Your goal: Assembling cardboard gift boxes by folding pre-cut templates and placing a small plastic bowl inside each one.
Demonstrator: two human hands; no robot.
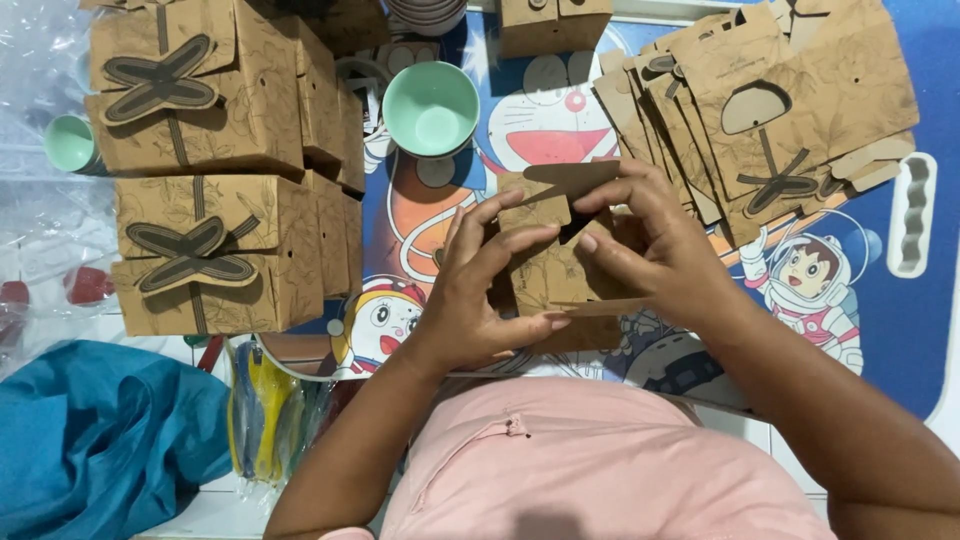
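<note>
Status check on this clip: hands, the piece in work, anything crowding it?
Left hand and right hand both gripping a brown cardboard box blank, half folded. Green bowl just beyond; folded boxes left, flat blanks right. Nothing blocking.

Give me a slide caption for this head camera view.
Both hands, left hand and right hand, fold a brown cardboard box blank beside finished boxes.

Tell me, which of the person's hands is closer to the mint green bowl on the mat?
Left. The left hand sits just below the green bowl, its fingertips reaching up toward it. The right hand is farther off, below and to the bowl's right. Both hold the brown cardboard piece.
</note>
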